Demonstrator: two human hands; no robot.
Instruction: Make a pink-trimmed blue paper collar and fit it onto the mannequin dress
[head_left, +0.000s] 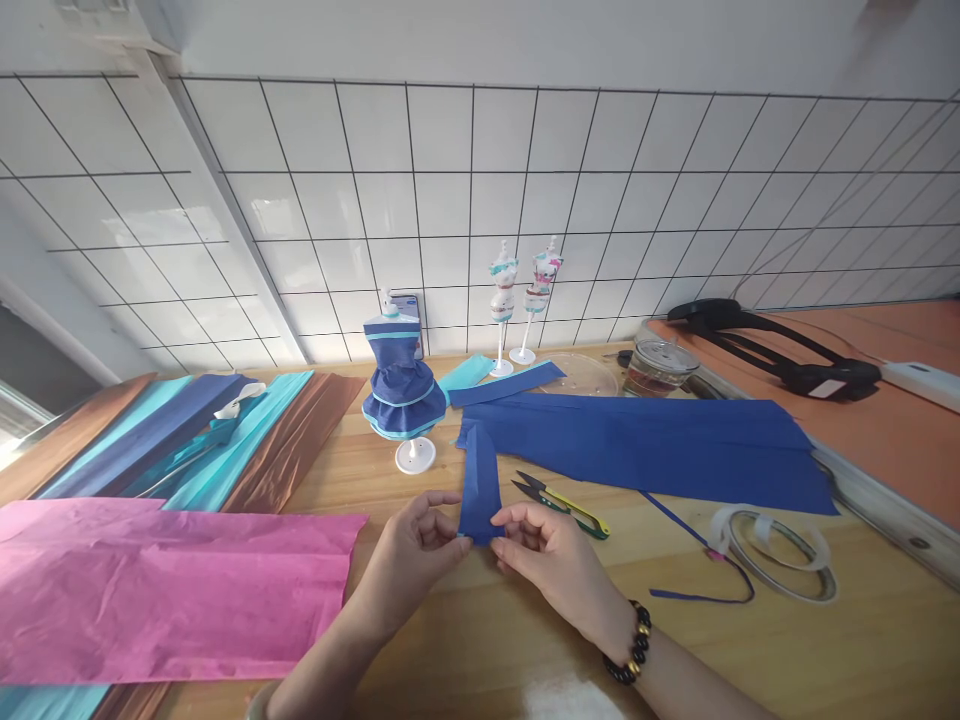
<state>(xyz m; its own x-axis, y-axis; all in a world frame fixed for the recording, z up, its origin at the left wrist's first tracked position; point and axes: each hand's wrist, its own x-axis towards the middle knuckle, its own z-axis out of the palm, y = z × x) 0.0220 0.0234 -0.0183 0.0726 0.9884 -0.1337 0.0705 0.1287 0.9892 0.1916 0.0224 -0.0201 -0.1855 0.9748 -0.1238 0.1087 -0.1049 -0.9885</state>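
Two hands met at the near end of a narrow blue crepe-paper strip [478,485], which lay on the wooden table [862,640] just in front of the small mannequin in a blue paper dress [403,385]. We held the strip's near edge pinched between thumb and fingers of the left hand [416,550] and of the right hand [551,555], both narrowly closed on the paper, the right wrist wearing a dark bead bracelet [630,650].

To the right of the mannequin lay the large blue crepe sheet [660,445], with yellow-handled thread snips [562,497] just in front of it and a roll of clear tape [780,560] farther right. To the mannequin's left lay the pink tissue sheet [165,590] and a fan of brown, teal and navy sheets [187,430]. Behind it to the right stood two bare mannequins [521,290].

We judged the main risk to be tearing: crepe paper is thin, and opposed pulls from two pinching hands could have split the strip across its near edge. An uneven fold could also have creased it crookedly. The open snips lay just beside the right hand, where a sideways sweep could have caught the blades or knocked them against the sheet.
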